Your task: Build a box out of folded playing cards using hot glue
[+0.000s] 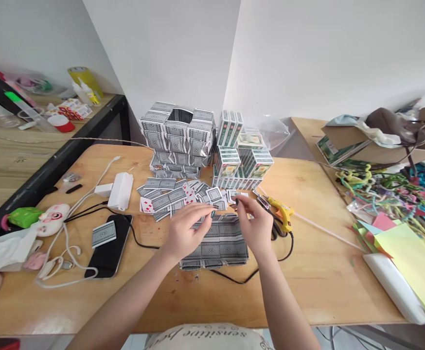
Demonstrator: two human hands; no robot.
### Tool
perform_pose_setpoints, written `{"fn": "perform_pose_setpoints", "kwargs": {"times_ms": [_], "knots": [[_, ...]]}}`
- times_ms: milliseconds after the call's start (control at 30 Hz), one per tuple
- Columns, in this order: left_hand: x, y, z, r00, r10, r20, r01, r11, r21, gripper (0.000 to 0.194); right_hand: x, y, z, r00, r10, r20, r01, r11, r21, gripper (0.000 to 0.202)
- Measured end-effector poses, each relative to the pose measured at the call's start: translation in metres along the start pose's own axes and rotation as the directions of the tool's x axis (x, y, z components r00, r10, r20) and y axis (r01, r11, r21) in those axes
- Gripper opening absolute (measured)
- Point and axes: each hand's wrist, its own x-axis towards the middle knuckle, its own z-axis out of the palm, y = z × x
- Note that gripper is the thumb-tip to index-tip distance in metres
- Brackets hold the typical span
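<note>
While both hands are raised over the card tray (225, 248), left hand (187, 232) and right hand (256, 226) have thumb and fingers bent close; can't tell if either grips anything. Tray sits on the table (307, 296) near its front edge, open side up. Text: "sensitive" on the shirt (212, 336); labels on the box stack (229, 163) too small to read. Counts: one yellow glue gun (286, 217), right of tray; one phone (108, 257), left, one card (103, 234) on it; one card tower (178, 138) behind the loose pile (167, 199). Surface: light wood, shiny. Room: white walls (289, 53), shelf (11, 150) left, open carton (375, 149) right.
</note>
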Motion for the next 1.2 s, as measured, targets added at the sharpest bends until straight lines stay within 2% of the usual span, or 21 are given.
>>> {"fn": "perform_pose_setpoints", "kwargs": {"times_ms": [67, 133, 200, 267, 367, 433, 500, 567, 667, 733, 833, 933, 1067, 1200], "knots": [[-0.001, -0.003, 0.000, 0.996, -0.085, 0.029, 0.085, 0.996, 0.007, 0.008, 0.005, 0.016, 0.001, 0.995, 0.102, 0.005, -0.102, 0.995, -0.019, 0.017], [-0.003, -0.008, 0.002, 0.981, -0.168, 0.099, 0.162, 0.985, 0.066, 0.008, 0.009, 0.031, 0.003, 0.989, 0.147, -0.027, -0.148, 0.988, -0.042, 0.017], [-0.006, -0.015, 0.004, 0.956, -0.217, 0.198, 0.191, 0.971, 0.144, 0.012, 0.011, 0.044, 0.005, 0.991, 0.132, -0.039, -0.132, 0.991, -0.015, 0.020], [-0.010, -0.023, 0.008, 0.928, -0.231, 0.293, 0.174, 0.962, 0.208, 0.015, 0.009, 0.054, 0.007, 0.995, 0.098, -0.003, -0.098, 0.995, 0.015, 0.032], [-0.018, -0.036, 0.016, 0.898, -0.236, 0.371, 0.111, 0.938, 0.328, 0.031, 0.000, 0.063, 0.011, 0.978, 0.073, 0.195, -0.066, 0.997, -0.043, 0.036], [-0.023, -0.044, 0.020, 0.887, -0.238, 0.397, 0.065, 0.913, 0.402, 0.026, -0.008, 0.064, 0.013, 0.923, 0.075, 0.376, -0.041, 0.994, -0.098, 0.036], [-0.028, -0.047, 0.023, 0.895, -0.195, 0.401, 0.009, 0.907, 0.422, 0.016, -0.018, 0.061, 0.015, 0.894, 0.097, 0.438, -0.029, 0.987, -0.160, 0.027], [-0.030, -0.044, 0.022, 0.922, -0.102, 0.374, -0.059, 0.917, 0.396, 0.016, -0.027, 0.056, 0.016, 0.924, 0.076, 0.374, 0.003, 0.979, -0.206, 0.016], [-0.028, -0.032, 0.015, 0.955, 0.053, 0.291, -0.160, 0.919, 0.359, 0.018, -0.035, 0.044, 0.011, 0.965, -0.095, 0.246, 0.143, 0.973, -0.184, 0.019], [-0.025, -0.022, 0.010, 0.963, 0.112, 0.245, -0.196, 0.915, 0.353, 0.019, -0.036, 0.036, 0.006, 0.960, -0.218, 0.178, 0.247, 0.956, -0.160, 0.026], [-0.020, -0.011, 0.005, 0.969, 0.152, 0.194, -0.211, 0.918, 0.335, 0.022, -0.036, 0.028, 0.001, 0.941, -0.325, 0.092, 0.336, 0.929, -0.153, 0.031], [-0.020, -0.008, 0.004, 0.975, 0.145, 0.168, -0.194, 0.925, 0.328, 0.025, -0.036, 0.027, 0.001, 0.930, -0.366, 0.045, 0.368, 0.919, -0.140, 0.032], [-0.021, -0.008, 0.002, 0.981, 0.113, 0.160, -0.164, 0.922, 0.350, 0.030, -0.039, 0.025, 0.004, 0.940, -0.340, 0.023, 0.340, 0.934, -0.113, 0.031], [-0.024, -0.008, 0.001, 0.979, 0.132, 0.154, -0.178, 0.921, 0.345, 0.032, -0.041, 0.021, 0.002, 0.944, -0.324, 0.062, 0.329, 0.938, -0.109, 0.029]]}}
